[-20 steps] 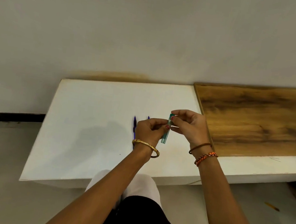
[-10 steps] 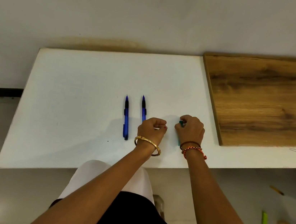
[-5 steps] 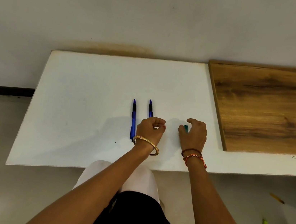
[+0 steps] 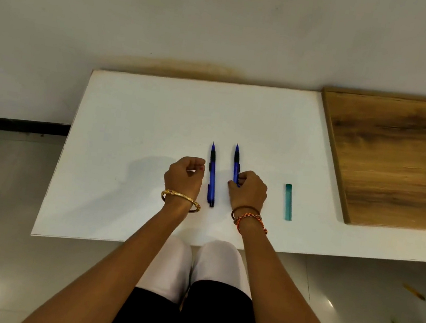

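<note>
Right hand (image 4: 250, 192) has released the teal case (image 4: 288, 202) — it lies free on the table (image 4: 128, 136) — and now grips the right pen (image 4: 236, 160); left hand (image 4: 184, 178), clenched empty, sits beside the left pen (image 4: 211, 183).

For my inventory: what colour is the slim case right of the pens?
The case is translucent teal; head view.

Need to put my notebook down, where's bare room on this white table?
Widest: the white table left of the left hand. Also the far strip between wall and pen tips. Crowded: left pen, right pen held by the right hand, teal case.
</note>
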